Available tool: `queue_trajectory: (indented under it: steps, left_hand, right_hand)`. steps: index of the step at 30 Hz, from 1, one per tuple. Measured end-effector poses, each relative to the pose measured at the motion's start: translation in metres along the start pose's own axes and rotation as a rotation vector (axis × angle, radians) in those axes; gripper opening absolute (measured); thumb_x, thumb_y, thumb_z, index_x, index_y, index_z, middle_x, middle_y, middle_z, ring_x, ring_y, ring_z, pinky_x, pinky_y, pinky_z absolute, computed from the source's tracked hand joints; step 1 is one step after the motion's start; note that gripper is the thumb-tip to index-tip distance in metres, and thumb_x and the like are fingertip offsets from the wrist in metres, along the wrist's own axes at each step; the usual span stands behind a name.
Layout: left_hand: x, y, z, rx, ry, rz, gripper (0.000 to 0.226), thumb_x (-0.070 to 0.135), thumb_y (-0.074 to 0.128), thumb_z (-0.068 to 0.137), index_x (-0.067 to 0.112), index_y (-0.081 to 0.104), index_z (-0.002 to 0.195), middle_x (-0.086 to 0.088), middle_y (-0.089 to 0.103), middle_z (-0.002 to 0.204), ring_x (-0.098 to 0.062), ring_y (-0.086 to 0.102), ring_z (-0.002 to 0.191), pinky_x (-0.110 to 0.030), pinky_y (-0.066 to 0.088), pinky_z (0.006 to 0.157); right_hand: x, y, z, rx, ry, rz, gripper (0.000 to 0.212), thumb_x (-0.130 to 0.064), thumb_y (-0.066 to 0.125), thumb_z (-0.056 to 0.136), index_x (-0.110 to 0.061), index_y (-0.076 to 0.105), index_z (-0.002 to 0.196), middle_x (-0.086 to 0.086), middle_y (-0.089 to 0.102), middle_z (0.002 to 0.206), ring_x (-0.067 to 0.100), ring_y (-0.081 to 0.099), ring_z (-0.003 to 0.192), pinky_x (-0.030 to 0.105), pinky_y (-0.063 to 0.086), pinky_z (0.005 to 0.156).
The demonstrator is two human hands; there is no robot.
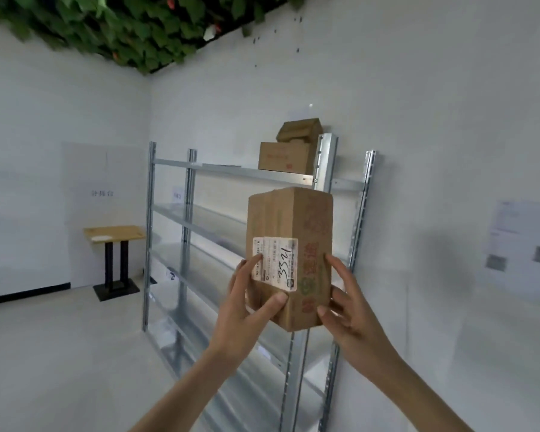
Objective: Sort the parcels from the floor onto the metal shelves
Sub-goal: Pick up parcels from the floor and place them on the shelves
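I hold a tall brown cardboard parcel (289,219) up in front of the metal shelves (200,216). It carries a white label with handwritten digits. My left hand (250,300) grips its lower left side, thumb across the bottom of the label. My right hand (345,304) grips its lower right edge, fingers curled round the corner. The parcel is in the air, about level with the second shelf from the top. Two more brown parcels (286,155) sit stacked on the top shelf at its right end.
A white wall (434,135) runs along behind and right of the shelves, with papers (524,241) stuck on it. A small wooden table (114,235) on black legs stands at the far left wall. Light floor (60,353) lies left of the shelves. Green leaves hang overhead.
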State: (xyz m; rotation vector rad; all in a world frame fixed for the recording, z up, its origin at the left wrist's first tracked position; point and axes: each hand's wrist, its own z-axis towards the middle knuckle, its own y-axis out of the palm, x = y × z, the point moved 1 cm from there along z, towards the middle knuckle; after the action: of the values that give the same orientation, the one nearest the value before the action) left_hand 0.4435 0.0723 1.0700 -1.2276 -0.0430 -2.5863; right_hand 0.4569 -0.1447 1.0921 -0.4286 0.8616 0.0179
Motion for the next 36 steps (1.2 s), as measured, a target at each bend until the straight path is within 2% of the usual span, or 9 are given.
queue_trajectory:
  steps: [5, 8, 11, 14, 19, 24, 31, 33, 36]
  left_hand:
    - [0.068, 0.048, -0.028, 0.014, 0.047, -0.022, 0.095, 0.068, 0.082, 0.064, 0.057, 0.035, 0.146, 0.023, 0.05, 0.144, -0.001, 0.047, 0.134, -0.028, 0.046, 0.103]
    - [0.107, 0.072, -0.051, 0.098, 0.063, 0.017, 0.091, 0.068, 0.082, 0.06, 0.057, 0.042, 0.141, 0.023, 0.053, 0.137, 0.001, 0.051, 0.125, -0.012, 0.046, 0.093]
    - [0.141, 0.097, -0.076, 0.153, 0.073, 0.063, 0.082, 0.074, 0.078, 0.059, 0.055, 0.05, 0.134, 0.023, 0.049, 0.135, -0.002, 0.05, 0.126, -0.013, 0.046, 0.094]
    - [0.172, 0.118, -0.098, 0.168, 0.091, -0.015, 0.074, 0.066, 0.082, 0.063, 0.048, 0.057, 0.13, 0.018, 0.049, 0.132, -0.002, 0.051, 0.125, -0.009, 0.049, 0.085]
    - [0.214, 0.135, -0.12, 0.159, 0.104, -0.055, 0.074, 0.04, 0.088, 0.069, 0.038, 0.055, 0.135, 0.015, 0.049, 0.133, -0.001, 0.05, 0.126, -0.013, 0.054, 0.083]
    - [0.259, 0.146, -0.144, 0.178, 0.12, -0.119, 0.079, 0.014, 0.088, 0.076, 0.037, 0.049, 0.141, 0.017, 0.058, 0.13, 0.007, 0.056, 0.117, -0.006, 0.049, 0.082]
    - [0.319, 0.15, -0.19, 0.063, 0.224, -0.095, 0.086, 0.017, 0.089, 0.076, 0.03, 0.044, 0.148, 0.018, 0.049, 0.141, 0.011, 0.05, 0.12, -0.004, 0.046, 0.086]
    - [0.335, 0.154, -0.203, 0.02, 0.251, -0.096, 0.09, 0.018, 0.091, 0.074, 0.028, 0.043, 0.149, 0.022, 0.045, 0.141, 0.01, 0.049, 0.121, -0.003, 0.045, 0.086]
    - [0.362, 0.165, -0.222, -0.046, 0.287, -0.136, 0.094, 0.022, 0.094, 0.07, 0.037, 0.041, 0.147, 0.024, 0.043, 0.142, 0.004, 0.05, 0.124, -0.007, 0.047, 0.088]
  right_hand:
    - [-0.056, -0.071, -0.048, -0.024, -0.008, -0.046, 0.074, -0.003, 0.053, 0.105, -0.05, 0.025, 0.156, -0.007, 0.062, 0.144, 0.017, 0.059, 0.133, 0.039, 0.056, 0.102]
    - [-0.086, -0.101, -0.084, -0.045, -0.012, -0.049, 0.075, 0.0, 0.049, 0.106, -0.049, 0.025, 0.157, -0.012, 0.056, 0.149, 0.013, 0.056, 0.135, 0.029, 0.054, 0.102]
    - [-0.116, -0.126, -0.118, 0.009, -0.02, -0.026, 0.07, -0.017, 0.058, 0.103, -0.049, 0.027, 0.156, -0.026, 0.047, 0.152, 0.002, 0.054, 0.133, 0.021, 0.053, 0.097]
    - [-0.14, -0.148, -0.142, 0.07, 0.004, -0.102, 0.078, -0.04, 0.071, 0.091, -0.059, 0.028, 0.153, -0.036, 0.045, 0.148, -0.003, 0.056, 0.126, 0.026, 0.057, 0.093]
    - [-0.177, -0.18, -0.177, 0.196, -0.042, -0.261, 0.085, -0.052, 0.075, 0.079, -0.053, 0.032, 0.152, -0.03, 0.029, 0.145, -0.008, 0.043, 0.133, 0.019, 0.052, 0.101]
    - [-0.21, -0.2, -0.217, 0.298, -0.028, -0.314, 0.085, -0.059, 0.069, 0.08, -0.043, 0.035, 0.156, -0.024, 0.035, 0.146, 0.001, 0.04, 0.141, 0.022, 0.042, 0.111]
    - [-0.269, -0.21, -0.289, 0.386, 0.039, -0.317, 0.07, -0.019, 0.067, 0.099, -0.047, 0.036, 0.154, -0.026, 0.053, 0.146, -0.004, 0.048, 0.135, 0.031, 0.051, 0.107]
    - [-0.289, -0.214, -0.31, 0.403, 0.036, -0.311, 0.068, -0.014, 0.065, 0.1, -0.047, 0.037, 0.153, -0.033, 0.056, 0.14, -0.008, 0.05, 0.131, 0.022, 0.057, 0.095]
    - [-0.317, -0.224, -0.341, 0.442, 0.024, -0.31, 0.061, -0.018, 0.063, 0.102, -0.056, 0.04, 0.143, -0.04, 0.058, 0.132, -0.014, 0.053, 0.124, 0.007, 0.052, 0.082]
